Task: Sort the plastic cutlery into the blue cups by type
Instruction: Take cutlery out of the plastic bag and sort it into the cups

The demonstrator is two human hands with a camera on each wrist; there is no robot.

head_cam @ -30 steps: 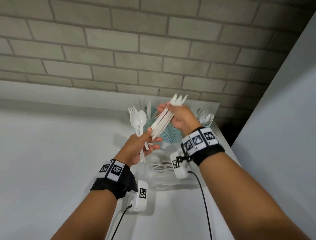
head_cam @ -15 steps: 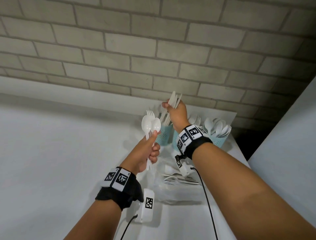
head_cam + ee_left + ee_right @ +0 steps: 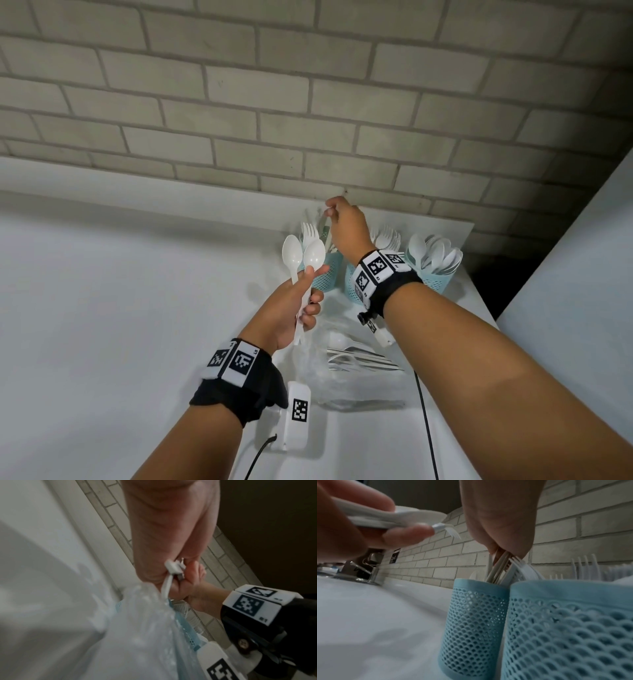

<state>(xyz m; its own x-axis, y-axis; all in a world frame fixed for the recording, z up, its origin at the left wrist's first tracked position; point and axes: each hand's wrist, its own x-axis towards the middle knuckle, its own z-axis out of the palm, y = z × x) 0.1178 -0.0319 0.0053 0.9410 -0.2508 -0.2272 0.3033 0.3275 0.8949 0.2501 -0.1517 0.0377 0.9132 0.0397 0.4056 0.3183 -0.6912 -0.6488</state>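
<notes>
Three blue mesh cups stand at the back of the white counter. The left cup [image 3: 323,277] [image 3: 476,615] has knives standing in it, and my right hand [image 3: 334,214] [image 3: 502,553] pinches their tops [image 3: 498,566] from above. The middle cup [image 3: 351,282] [image 3: 565,628] holds forks and is mostly behind my right wrist. White spoons fill the right cup [image 3: 435,277]. My left hand [image 3: 308,301] [image 3: 178,577] grips two white spoons [image 3: 303,255] and a fork upright, just in front of the left cup.
A clear plastic bag [image 3: 359,373] with more white cutlery lies on the counter [image 3: 102,308] under my arms. A brick wall runs right behind the cups. A white wall stands at the right, and a sink tap [image 3: 363,569] sits far to the left.
My right hand has carried the bundle of knives back to the left cup and lowered it in. The left hand stays in front of the cups with the spoons and fork.
</notes>
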